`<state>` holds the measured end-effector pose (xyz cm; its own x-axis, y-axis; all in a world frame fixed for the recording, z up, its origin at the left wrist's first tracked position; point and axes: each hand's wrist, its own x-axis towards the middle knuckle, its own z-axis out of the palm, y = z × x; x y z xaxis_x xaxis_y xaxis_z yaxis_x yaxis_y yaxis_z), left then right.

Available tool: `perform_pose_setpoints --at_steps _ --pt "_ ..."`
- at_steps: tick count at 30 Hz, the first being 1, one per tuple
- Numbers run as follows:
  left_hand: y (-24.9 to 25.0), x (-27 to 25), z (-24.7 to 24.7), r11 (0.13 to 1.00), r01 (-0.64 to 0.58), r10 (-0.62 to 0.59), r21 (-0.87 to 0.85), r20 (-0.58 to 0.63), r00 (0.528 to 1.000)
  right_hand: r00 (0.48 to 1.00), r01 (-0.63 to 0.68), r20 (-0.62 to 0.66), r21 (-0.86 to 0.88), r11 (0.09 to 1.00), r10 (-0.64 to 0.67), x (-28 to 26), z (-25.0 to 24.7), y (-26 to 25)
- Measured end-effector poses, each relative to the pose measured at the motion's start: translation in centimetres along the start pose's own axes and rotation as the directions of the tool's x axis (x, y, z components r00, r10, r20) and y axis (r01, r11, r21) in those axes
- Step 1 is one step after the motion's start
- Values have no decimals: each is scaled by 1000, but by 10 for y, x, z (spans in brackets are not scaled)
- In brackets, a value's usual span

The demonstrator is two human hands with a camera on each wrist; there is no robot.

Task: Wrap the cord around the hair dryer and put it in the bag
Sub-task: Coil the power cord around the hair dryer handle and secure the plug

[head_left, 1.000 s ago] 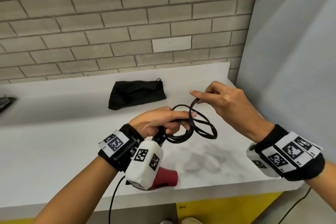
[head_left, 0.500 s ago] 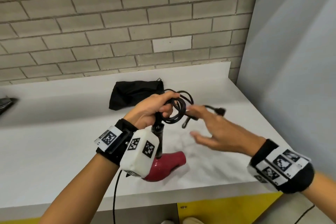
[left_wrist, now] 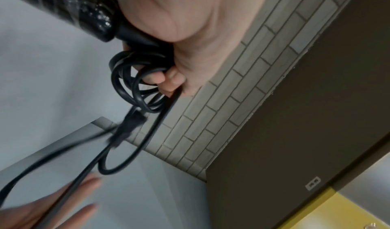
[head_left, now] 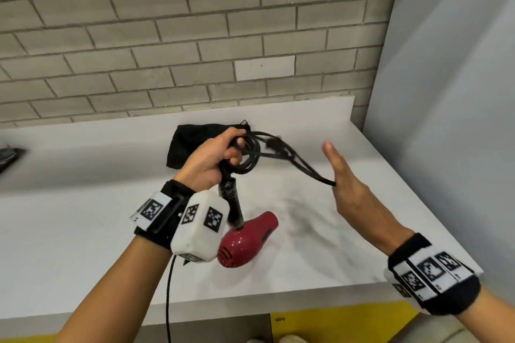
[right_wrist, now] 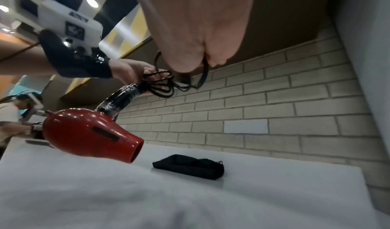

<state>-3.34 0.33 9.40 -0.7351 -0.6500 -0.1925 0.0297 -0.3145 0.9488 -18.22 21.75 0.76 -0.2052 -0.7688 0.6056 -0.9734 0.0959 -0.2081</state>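
Note:
The red hair dryer [head_left: 248, 239] hangs nozzle-down just above the white counter [head_left: 83, 231], also seen in the right wrist view [right_wrist: 88, 132]. My left hand [head_left: 214, 159] grips the end of its black handle [head_left: 232, 203] together with several coils of the black cord [head_left: 248, 153]. The plug [head_left: 271, 145] dangles beside the coils, blurred. A loose cord loop stretches right to my right hand [head_left: 345, 184], which has straight fingers; the loop lies against its palm [left_wrist: 42, 207]. The black bag [head_left: 195, 142] lies flat on the counter behind my left hand.
A brick wall runs behind the counter and a grey wall [head_left: 446, 120] closes the right side. A dark object [head_left: 8, 156] sits at the far left edge. Another person [right_wrist: 12, 116] is at the counter's far end. A thin cable [head_left: 168, 301] hangs from my left wrist.
My left hand has raised the dryer and tipped its handle up. My right hand stopped pinching the cord, straightened its fingers and moved right with a loop trailing to it.

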Motion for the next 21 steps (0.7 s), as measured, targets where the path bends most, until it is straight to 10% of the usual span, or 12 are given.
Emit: perform_pose_setpoints --at_steps 6,12,17,19,21 --pt "19 1 -26 995 -74 74 63 -5 997 947 319 163 -351 880 -278 -32 -28 43" --pt "19 -5 -21 873 -147 188 466 -44 981 947 -71 203 -623 779 249 -32 -54 115" --pt "17 -11 -7 820 -188 200 541 37 979 670 -372 412 -533 760 617 -5 -70 101" --pt "14 -13 4 805 -193 187 561 69 980 866 -433 199 -155 888 458 16 -69 80" --pt "11 -17 15 804 -189 149 564 117 982 923 -385 76 165 908 377 44 -64 44"
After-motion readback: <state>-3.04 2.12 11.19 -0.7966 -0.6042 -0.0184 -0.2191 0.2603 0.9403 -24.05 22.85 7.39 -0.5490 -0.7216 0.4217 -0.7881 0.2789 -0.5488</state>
